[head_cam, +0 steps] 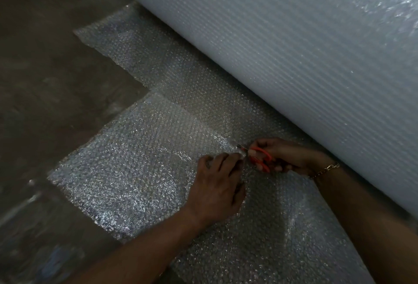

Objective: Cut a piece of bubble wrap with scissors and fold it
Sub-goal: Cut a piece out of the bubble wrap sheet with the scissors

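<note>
Head view, looking forward and down. A sheet of bubble wrap (135, 170) lies flat across the centre and lower half of the frame. It runs up to the foot of the large roll (294, 46) that fills the upper right. The right hand (287, 154), at centre right just beside the roll, has its fingers through the orange handles of the scissors (260, 159). The blades point toward the left of the frame and are mostly lost in the film, so how far they gape cannot be told. The left hand (217, 186), just below and left of the blades, pinches the wrap between curled fingertips and thumb, close against the scissor tips. A chain bracelet (325, 169) sits on the right wrist.

Handling, as judged: the film is very light, soft and limp. It is likely to slide or bunch ahead of the blades unless kept taut, and the bubbles crush easily under pressure. The sensible hold is on the film close beside the cut line, where the left hand has it, pulling gently away from the blades. For folding, the free corners at the left of the sheet look the easiest places to lift.

Surface and room: a bare, dull brown floor (45, 80), seemingly concrete, occupies the left of the frame, with pale scuffs at lower left. Light is dim, and the wrap glints brightest at lower centre.
</note>
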`<control>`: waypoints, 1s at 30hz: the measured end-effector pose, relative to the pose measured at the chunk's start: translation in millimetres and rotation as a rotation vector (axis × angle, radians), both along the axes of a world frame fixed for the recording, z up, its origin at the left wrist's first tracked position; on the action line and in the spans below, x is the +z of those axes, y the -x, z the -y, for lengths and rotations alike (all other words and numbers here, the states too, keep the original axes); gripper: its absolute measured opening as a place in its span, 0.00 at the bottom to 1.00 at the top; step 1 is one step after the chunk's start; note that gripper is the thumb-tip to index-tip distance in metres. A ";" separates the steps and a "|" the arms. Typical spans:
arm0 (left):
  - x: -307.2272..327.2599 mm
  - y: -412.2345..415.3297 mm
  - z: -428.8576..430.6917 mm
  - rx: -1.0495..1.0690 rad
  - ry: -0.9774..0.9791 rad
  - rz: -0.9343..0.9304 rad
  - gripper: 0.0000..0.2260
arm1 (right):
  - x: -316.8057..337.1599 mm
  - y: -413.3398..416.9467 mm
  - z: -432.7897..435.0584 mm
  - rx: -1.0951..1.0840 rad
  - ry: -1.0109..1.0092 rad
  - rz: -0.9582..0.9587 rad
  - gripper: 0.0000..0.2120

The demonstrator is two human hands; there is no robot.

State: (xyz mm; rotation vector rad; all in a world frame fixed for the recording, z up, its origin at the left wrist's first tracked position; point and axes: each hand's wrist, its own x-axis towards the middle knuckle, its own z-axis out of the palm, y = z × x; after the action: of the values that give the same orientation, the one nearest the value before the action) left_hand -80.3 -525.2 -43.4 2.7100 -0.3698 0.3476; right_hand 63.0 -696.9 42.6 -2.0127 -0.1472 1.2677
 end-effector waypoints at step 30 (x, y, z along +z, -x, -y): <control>-1.7 0.3 0.0 -0.006 0.019 0.028 0.21 | 0.6 -0.9 -5.9 0.034 -0.008 0.008 0.14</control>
State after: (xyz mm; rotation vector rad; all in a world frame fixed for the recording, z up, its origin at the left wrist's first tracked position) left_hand -80.5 -525.2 -45.1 2.6877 -0.3801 0.3864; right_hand 63.9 -691.1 43.2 -2.0163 -0.1913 1.2785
